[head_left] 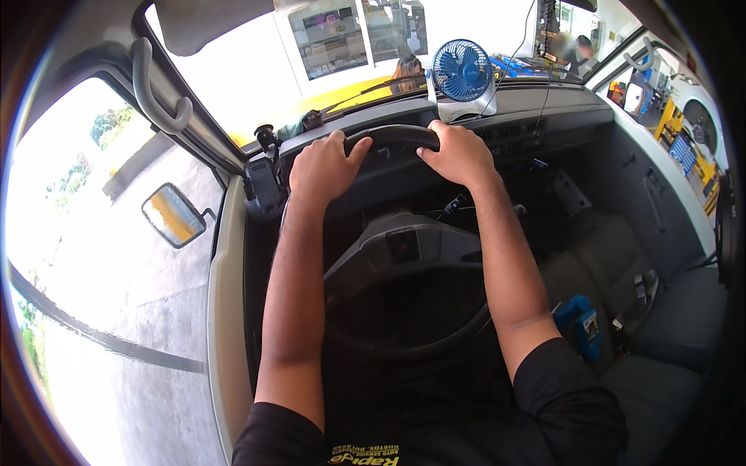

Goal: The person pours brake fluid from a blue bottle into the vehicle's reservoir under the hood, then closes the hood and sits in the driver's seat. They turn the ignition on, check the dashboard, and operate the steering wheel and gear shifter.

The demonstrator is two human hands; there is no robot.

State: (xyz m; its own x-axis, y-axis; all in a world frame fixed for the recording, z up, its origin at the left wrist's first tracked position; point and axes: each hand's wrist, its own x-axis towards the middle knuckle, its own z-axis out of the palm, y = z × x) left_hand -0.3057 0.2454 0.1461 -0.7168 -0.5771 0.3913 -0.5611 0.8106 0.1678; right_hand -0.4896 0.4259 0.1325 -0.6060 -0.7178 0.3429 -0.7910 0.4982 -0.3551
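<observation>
Both arms reach forward to a black steering wheel [400, 137] inside a vehicle. My left hand [322, 167] wraps round the upper left of its rim, thumb lying on the near side. At the upper right of the rim, my right hand [458, 155] is closed in the same way, its thumb pointing inward. A short stretch of bare rim shows between the two hands. The wheel's grey hub [404, 247] sits lower, between my forearms. Most of the fingers are hidden behind the rim.
A blue fan [462, 70] stands on the dashboard [536, 101]. Left of the wheel is a phone holder [266, 182]; outside hangs a side mirror [174, 215]. A blue container [579, 322] lies by the seats. People and a yellow surface show beyond the windshield.
</observation>
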